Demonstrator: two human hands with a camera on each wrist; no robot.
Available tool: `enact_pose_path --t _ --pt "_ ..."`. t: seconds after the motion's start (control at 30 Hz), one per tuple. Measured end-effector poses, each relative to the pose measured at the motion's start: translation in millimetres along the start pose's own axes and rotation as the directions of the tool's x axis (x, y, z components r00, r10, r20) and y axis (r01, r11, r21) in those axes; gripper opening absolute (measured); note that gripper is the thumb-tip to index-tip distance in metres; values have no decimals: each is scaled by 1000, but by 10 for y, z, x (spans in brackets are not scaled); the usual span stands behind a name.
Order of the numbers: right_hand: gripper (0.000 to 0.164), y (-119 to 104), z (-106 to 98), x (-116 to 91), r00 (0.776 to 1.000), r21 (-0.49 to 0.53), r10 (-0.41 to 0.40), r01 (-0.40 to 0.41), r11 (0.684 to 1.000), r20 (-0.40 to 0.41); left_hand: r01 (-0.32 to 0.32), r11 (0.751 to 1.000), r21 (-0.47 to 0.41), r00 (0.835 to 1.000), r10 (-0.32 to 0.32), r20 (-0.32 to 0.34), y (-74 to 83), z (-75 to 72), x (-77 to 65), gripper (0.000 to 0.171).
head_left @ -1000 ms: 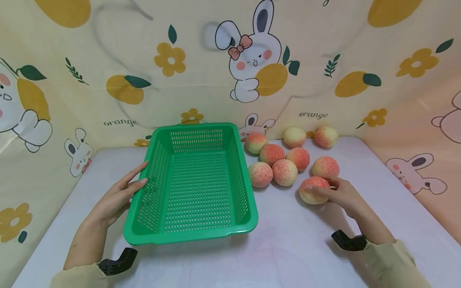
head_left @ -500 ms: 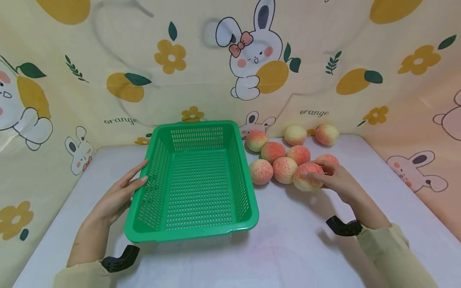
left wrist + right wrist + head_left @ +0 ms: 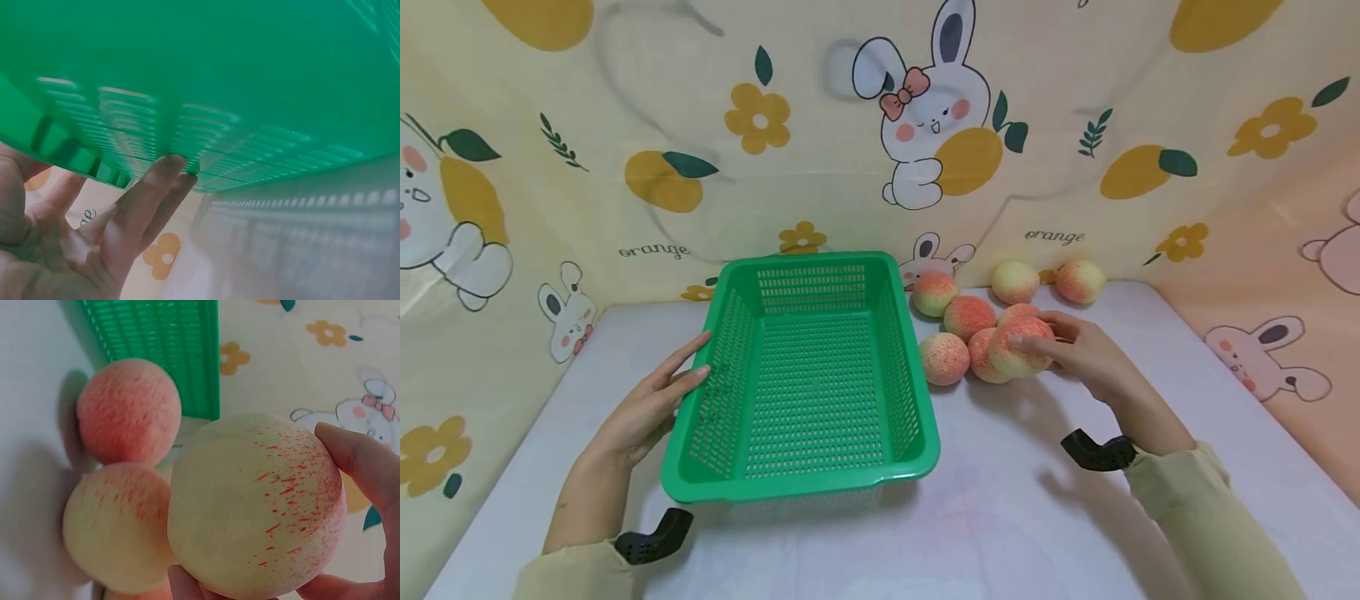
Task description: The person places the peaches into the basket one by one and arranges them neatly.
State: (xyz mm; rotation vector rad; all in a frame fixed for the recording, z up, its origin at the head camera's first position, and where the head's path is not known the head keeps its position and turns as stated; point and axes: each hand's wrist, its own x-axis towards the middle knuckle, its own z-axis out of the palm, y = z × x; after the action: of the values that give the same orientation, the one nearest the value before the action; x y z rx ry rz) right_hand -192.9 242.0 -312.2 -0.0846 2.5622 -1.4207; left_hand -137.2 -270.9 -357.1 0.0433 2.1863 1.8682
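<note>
My right hand [image 3: 1093, 358] grips a red-and-cream peach [image 3: 1021, 350], held above the other peaches and overlapping two of them. In the right wrist view the thumb and fingers curl round this peach [image 3: 256, 506], its pale side facing the camera. On the left stands a green, slotted plastic basket [image 3: 805, 488] with nothing inside. My left hand [image 3: 638, 408] holds the basket's left rim with the thumb and index finger over it. From the left wrist view, other fingers [image 3: 128, 222] lie against the slotted outer wall.
Several peaches [image 3: 944, 359] lie grouped just right of the basket. Behind them, a yellowish peach [image 3: 1015, 282] and a red-and-yellow peach [image 3: 1080, 282] sit near the printed backdrop [image 3: 820, 183]. The white tabletop [image 3: 985, 517] spreads in front.
My right hand has lifted the peach off the table and carried it left over the group. It now covers the spot where another peach showed. The left hand stays at the basket.
</note>
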Motion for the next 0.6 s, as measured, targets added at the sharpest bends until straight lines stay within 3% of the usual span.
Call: enact_pose_path --t 0.23,0.6 --pt "62 -173 100 126 1000 -52 -4 5 999 24 4 1000 5 1000 -4 0 12 4 9 65" --pt "66 -451 325 284 998 51 -20 17 999 58 -5 1000 -1 1000 5 7 -2 -9 12 63"
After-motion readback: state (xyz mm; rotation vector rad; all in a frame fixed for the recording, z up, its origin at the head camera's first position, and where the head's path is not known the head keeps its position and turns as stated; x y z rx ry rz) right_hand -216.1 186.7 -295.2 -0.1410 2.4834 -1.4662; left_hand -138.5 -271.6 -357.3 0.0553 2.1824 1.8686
